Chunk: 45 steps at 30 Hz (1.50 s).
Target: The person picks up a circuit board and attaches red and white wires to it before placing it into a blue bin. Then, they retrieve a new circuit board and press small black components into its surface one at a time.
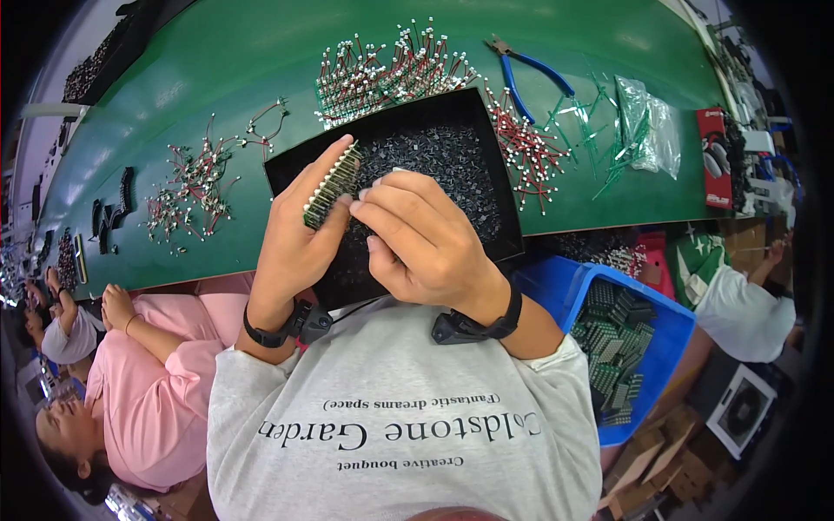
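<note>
My left hand [295, 243] grips a green circuit board panel [334, 184] by its edges, with the thumb on one side and the fingers on the other. Pale bumps run along the panel's edge, and it is tilted upright. Close against its lower right side, my right hand [427, 233] is closed in a pinch; whatever sits between those fingertips is too small to make out. Both hands are over a black open box [473, 113], which holds a layer of tiny dark pieces [434, 161]. The near part of the box is hidden by my hands.
Beyond the box lie bundles of red-wired connectors [382, 78], with more at right [526, 148] and left [195, 187]. Blue-handled pliers [512, 78] and a clear plastic bag [647, 130] lie at the far right. A blue bin [665, 339] holds green boards. A person in pink [165, 373] sits at left.
</note>
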Each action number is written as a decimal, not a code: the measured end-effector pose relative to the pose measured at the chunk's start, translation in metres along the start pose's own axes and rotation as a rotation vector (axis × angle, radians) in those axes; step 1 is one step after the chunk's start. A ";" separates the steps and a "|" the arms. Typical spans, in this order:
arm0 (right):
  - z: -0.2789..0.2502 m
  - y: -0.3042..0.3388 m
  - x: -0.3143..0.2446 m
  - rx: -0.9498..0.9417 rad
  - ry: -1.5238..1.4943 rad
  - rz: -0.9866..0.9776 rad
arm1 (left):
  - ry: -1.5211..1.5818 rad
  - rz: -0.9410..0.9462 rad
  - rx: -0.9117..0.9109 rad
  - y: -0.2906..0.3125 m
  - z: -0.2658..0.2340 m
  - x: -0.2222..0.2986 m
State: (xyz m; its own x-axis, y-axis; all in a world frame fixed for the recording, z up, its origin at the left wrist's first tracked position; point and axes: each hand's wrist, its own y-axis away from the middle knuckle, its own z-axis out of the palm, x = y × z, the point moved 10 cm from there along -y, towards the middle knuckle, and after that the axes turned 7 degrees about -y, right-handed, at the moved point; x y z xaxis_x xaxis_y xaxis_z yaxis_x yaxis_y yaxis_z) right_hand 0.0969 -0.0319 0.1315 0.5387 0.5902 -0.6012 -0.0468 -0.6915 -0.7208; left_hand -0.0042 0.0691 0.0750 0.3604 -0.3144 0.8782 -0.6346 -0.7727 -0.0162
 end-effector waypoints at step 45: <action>0.013 -0.005 -0.004 0.002 0.012 0.021 | 0.230 -0.055 -0.088 0.002 0.011 -0.007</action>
State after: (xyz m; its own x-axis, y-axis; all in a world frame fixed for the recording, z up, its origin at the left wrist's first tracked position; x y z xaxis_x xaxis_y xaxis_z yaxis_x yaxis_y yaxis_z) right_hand 0.0842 -0.0257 0.1330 0.5480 0.5704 -0.6118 -0.0599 -0.7028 -0.7089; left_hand -0.0006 0.0639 0.0640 0.2372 -0.1312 0.9626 -0.6787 -0.7313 0.0676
